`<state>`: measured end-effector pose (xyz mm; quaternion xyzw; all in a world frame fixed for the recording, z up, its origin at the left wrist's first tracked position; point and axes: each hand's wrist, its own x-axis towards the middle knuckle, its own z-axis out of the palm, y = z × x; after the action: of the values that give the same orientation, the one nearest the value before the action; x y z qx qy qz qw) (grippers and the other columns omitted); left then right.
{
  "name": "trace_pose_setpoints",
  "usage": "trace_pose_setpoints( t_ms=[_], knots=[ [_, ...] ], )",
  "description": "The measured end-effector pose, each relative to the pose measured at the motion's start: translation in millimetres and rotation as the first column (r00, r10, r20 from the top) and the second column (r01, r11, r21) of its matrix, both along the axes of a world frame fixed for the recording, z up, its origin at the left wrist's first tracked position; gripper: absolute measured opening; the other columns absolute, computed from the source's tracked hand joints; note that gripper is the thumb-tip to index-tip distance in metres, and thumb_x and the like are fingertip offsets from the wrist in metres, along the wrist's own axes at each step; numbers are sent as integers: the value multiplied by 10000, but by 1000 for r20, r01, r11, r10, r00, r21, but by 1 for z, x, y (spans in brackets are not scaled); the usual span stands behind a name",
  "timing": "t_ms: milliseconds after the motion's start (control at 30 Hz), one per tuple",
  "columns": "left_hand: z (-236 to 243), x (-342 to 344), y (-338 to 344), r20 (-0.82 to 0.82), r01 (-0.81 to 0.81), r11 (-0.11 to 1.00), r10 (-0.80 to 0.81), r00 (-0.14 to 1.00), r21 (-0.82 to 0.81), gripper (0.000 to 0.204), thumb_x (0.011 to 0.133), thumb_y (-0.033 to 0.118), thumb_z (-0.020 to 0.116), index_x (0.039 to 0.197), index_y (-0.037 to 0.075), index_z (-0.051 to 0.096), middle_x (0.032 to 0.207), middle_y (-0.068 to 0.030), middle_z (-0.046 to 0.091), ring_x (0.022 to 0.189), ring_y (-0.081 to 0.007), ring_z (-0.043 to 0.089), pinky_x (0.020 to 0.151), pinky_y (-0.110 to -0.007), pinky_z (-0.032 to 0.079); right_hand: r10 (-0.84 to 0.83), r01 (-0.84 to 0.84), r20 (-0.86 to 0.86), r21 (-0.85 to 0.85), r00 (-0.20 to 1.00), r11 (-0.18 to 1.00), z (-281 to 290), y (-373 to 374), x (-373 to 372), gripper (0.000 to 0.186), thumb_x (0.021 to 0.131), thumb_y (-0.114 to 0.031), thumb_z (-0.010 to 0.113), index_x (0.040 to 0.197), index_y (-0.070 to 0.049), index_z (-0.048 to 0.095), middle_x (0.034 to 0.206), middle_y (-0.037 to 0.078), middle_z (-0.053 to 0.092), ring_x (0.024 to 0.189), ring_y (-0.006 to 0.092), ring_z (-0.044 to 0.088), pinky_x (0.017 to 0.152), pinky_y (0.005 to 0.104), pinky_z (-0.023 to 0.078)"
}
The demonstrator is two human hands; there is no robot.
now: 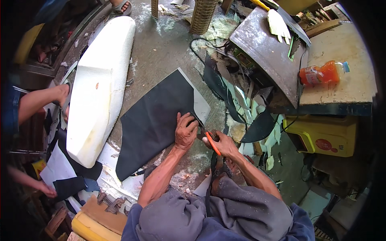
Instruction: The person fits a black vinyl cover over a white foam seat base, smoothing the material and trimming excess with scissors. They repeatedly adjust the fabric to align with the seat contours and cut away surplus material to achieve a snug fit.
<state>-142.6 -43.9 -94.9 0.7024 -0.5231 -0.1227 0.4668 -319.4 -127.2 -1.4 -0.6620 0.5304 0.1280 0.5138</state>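
A black sheet (149, 120) with a pale sheet (201, 100) under its right side lies on the floor in front of me. My left hand (185, 130) rests on the black sheet near its right edge, fingers bent and apart, pressing it. Beside it, my right hand (221, 146) grips orange-handled scissors (213, 143), whose blades are at the sheet's edge. A long white foam shape (100, 88) lies left of the sheets. Black and pale offcuts (255, 128) are heaped right of my hands.
Another person's hands (64, 94) (47, 189) and sandalled foot (124, 7) are at the left and top. At right stand a metal panel (261, 48) with a white glove (277, 26), a wooden top (333, 44) with an orange drink bottle (321, 73), and a yellow container (329, 136).
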Motion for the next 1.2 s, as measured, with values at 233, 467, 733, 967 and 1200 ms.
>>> trace_pose_setpoints(
  t_ms=[233, 467, 733, 967, 1200],
  knots=[
    [-2, 0, 0, -15, 2, 1000, -1, 1000, 15, 186, 817, 76, 749, 1002, 96, 739, 1101, -87, 676, 1204, -327, 616, 1194, -559, 313, -26, 26, 54, 11, 998, 1000, -4, 4, -5, 734, 837, -700, 714, 1037, 2, 644, 778, 141, 634, 740, 242, 628, 667, 421, 489],
    [2, 1, -1, -89, -11, 1000, 11, 996, -2, 167, 824, 67, 755, 988, 93, 742, 1077, -70, 693, 1184, -320, 626, 1192, -556, 315, -14, 15, 46, -40, 999, 999, -11, 2, 5, 814, 798, -755, 711, 1045, 19, 653, 740, 133, 629, 731, 254, 643, 679, 429, 504],
    [5, 4, -2, -241, -74, 997, 68, 968, -15, 157, 833, 44, 767, 984, 73, 738, 1076, -80, 736, 1151, -309, 658, 1178, -552, 351, -85, 89, 105, -33, 991, 995, -22, 14, 9, 776, 819, -726, 715, 1007, 24, 653, 765, 159, 653, 730, 271, 649, 687, 435, 507],
    [10, 10, 0, -385, -82, 997, 81, 920, 16, 137, 850, 41, 756, 983, 53, 726, 1076, -86, 763, 1144, -288, 684, 1197, -512, 346, -182, 190, 103, -76, 978, 979, -27, 28, 31, 784, 838, -723, 695, 968, 46, 612, 799, 210, 660, 766, 323, 666, 708, 462, 504],
    [7, 15, -5, -709, -47, 989, 132, 692, 139, 177, 928, 64, 695, 1093, 29, 643, 1130, -104, 756, 1118, -187, 682, 1091, -374, 452, -326, 340, 116, -131, 938, 931, -44, 63, 47, 693, 863, -655, 714, 996, 21, 644, 785, 106, 645, 731, 213, 612, 667, 388, 494]
  ],
)
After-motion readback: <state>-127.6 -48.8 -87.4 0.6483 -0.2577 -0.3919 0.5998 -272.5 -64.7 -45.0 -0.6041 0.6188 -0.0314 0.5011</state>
